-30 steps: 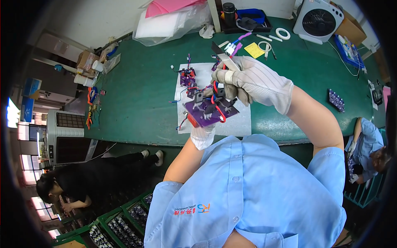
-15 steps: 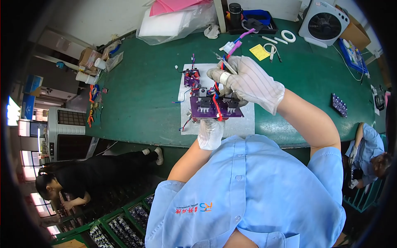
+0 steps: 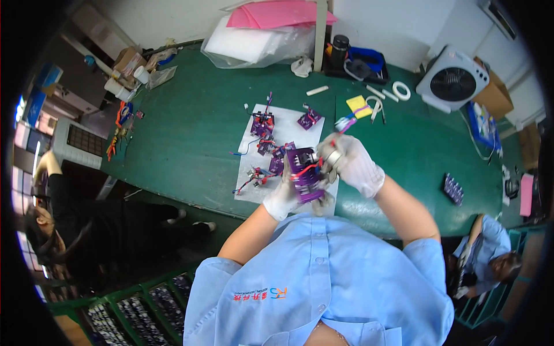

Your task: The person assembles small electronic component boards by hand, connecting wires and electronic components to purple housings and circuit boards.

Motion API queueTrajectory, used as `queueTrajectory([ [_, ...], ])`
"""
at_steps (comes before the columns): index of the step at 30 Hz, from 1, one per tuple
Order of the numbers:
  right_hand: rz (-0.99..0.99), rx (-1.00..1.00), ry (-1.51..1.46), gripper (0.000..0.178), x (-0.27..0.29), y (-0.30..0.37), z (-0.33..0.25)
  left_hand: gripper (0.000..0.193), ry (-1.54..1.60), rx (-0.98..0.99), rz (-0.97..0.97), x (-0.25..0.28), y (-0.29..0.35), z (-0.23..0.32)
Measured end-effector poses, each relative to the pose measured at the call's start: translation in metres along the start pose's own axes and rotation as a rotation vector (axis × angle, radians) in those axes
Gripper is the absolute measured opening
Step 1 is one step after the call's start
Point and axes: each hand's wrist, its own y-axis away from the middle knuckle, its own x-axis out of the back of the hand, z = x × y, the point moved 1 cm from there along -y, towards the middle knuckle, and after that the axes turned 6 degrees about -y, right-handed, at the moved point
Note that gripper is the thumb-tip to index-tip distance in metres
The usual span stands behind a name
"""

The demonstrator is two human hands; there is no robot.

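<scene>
Gloved in white, my left hand [image 3: 281, 196] grips a purple circuit board [image 3: 304, 173] by its near left side, tilted up above the table's near edge. My right hand [image 3: 358, 168] is closed round the board's bundled wires at its right side. Past that hand, the loose wire ends [image 3: 346, 123] with light connectors stick out over a yellow note. Motion blurs the fingertips of both hands. Beneath and left of the board lies a white sheet [image 3: 242, 187]. It carries a wired purple board [image 3: 262, 124], a small purple board [image 3: 310, 118] and several more wired pieces.
Along the back are a plastic-wrapped foam stack [image 3: 239, 43], a dark tray [image 3: 375, 75] and a grey fan [image 3: 453, 81]. White tape rolls [image 3: 401, 90] lie near the yellow note [image 3: 358, 106]. Another board [image 3: 453, 189] rests at right. Co-workers are at both sides.
The board has turned from lying level to a steep tilt, and both hands have come nearer me. My right hand has dropped lower with the wires. The left-hand co-worker has raised an arm.
</scene>
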Motion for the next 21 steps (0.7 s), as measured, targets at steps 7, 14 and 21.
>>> queueTrajectory([
  [7, 0.283, -0.299, -0.735, 0.027, -0.013, -0.010, 0.061, 0.091, -1.281, -0.631, 0.653, 0.015, 0.005, -0.019],
  [14, 0.127, -0.213, -0.229, 0.022, -0.022, 0.006, 0.035, 0.084, 0.205, -0.262, 0.456, 0.009, -0.009, -0.006],
  [21, -0.452, 0.673, 0.932, 0.017, -0.028, 0.001, 0.041, 0.048, 0.717, 0.682, -0.018, 0.035, 0.006, -0.079],
])
